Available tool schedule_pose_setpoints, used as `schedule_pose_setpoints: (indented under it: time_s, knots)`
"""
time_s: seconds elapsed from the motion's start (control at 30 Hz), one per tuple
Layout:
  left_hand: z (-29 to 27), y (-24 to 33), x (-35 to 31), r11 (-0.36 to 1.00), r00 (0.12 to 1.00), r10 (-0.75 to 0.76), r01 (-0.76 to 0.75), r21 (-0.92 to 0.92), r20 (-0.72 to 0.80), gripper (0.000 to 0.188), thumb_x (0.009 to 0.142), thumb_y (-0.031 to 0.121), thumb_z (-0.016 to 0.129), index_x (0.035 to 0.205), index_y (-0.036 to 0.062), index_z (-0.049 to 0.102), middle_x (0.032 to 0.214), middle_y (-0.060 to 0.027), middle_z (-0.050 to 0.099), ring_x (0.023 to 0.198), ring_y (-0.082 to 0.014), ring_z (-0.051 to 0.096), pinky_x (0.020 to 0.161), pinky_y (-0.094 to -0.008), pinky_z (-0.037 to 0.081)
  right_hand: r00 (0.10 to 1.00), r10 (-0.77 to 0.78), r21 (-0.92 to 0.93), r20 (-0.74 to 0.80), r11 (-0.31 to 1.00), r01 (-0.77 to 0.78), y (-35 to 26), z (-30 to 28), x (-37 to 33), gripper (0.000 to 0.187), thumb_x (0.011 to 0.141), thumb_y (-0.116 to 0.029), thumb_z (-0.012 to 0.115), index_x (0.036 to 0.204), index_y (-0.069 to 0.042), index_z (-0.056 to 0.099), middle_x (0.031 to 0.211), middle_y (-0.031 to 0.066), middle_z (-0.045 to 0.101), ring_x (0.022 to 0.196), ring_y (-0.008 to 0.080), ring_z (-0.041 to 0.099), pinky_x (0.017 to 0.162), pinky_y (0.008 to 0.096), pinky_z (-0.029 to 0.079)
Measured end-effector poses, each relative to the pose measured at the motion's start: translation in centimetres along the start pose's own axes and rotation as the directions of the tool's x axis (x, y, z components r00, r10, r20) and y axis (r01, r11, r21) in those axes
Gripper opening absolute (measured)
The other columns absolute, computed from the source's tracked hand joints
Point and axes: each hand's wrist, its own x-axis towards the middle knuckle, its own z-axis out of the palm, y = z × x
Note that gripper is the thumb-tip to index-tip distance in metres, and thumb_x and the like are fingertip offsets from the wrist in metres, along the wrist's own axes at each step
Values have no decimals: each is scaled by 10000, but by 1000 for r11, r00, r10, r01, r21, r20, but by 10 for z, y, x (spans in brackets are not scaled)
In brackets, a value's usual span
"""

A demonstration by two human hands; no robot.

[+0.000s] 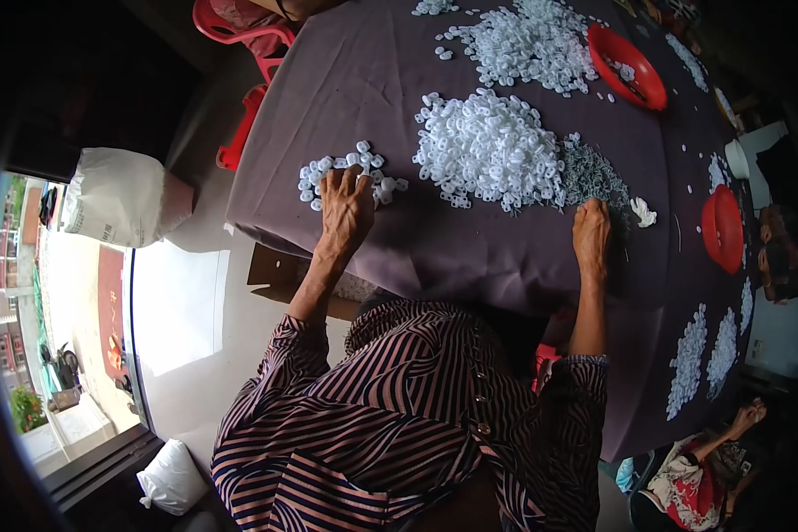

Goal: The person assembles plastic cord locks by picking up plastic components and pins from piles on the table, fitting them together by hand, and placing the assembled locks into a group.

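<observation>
Worktop (328, 97), one, covered with a dark purplish cloth; left hand (347, 206), fingers pointing down onto a small scatter (309, 182) of white looped pieces at the left, touching them, fingertips partly hidden, whether any piece is grasped cannot be told; right hand (592, 232), fingers curled under at the near edge of a heap of small grey pieces (590, 168), grip on any piece cannot be told; large white heap (483, 146), same looped kind, between the two hands and slightly farther off, its right side touching the grey heap; crumpled white item (644, 212), just right of the grey heap; second white heap (528, 40), far side; red dish (656, 84), far right, tilted in view, a few white pieces inside; another red dish (723, 229), right; long white cluster (687, 363), near right; cardboard box (277, 270), open, below the worktop's near left edge; white sack (170, 477), on the floor, near left; co-worker's forearm (731, 430), near right, beyond the worktop's edge
</observation>
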Motion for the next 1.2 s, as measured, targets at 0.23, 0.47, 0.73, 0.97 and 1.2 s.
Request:
schedule_pose_setpoints:
  time_s: [0.23, 0.47, 0.73, 0.97, 1.2]
  knots:
    - [8, 40, 3, 976, 990, 137, -128, -174, 44, 153, 567, 59, 532, 711, 68, 479, 727, -41, 469, 683, -200, 411, 616, -305, 313, 866, 446, 623, 224, 618, -480, -10, -18, -14, 51, 698, -64, 472, 697, -22, 444, 559, -5, 428, 444, 35, 411, 376, 164, 367]
    - [43, 62, 12, 948, 956, 278, -256, -190, 96, 194, 608, 107, 485, 795, 62, 500, 764, -76, 460, 711, -225, 395, 638, -329, 315, 958, 267, 915, 106, 350, -199, -13, -9, -36, 96, 712, -55, 459, 791, 0, 461, 577, 6, 437, 458, 46, 417, 428, 167, 396]
    - [59, 81, 24, 926, 942, 321, -290, -241, 100, 198, 590, 98, 480, 781, 45, 478, 757, -85, 427, 726, -230, 375, 631, -339, 322, 958, 206, 959, 202, 158, -236, -8, 15, -50, 65, 729, -71, 453, 755, -12, 438, 631, 38, 480, 490, 83, 473, 458, 195, 417]
    - [31, 109, 30, 633, 953, -50, 263, -729, 300, 61, 635, 47, 496, 682, 10, 485, 635, -40, 499, 582, -157, 473, 578, -264, 375, 950, 239, 964, 202, 123, -236, 4, 21, -55, 63, 726, -77, 462, 740, -19, 443, 635, 38, 480, 478, 68, 451, 423, 182, 409]
    - [34, 131, 22, -471, 633, 44, 695, -542, 773, 66, 662, 42, 526, 719, 23, 500, 672, -60, 517, 609, -141, 493, 583, -247, 398, 931, 258, 951, 257, 106, -291, 3, 18, -57, 74, 723, -86, 471, 753, -21, 451, 651, 43, 490, 489, 71, 456, 428, 181, 407]
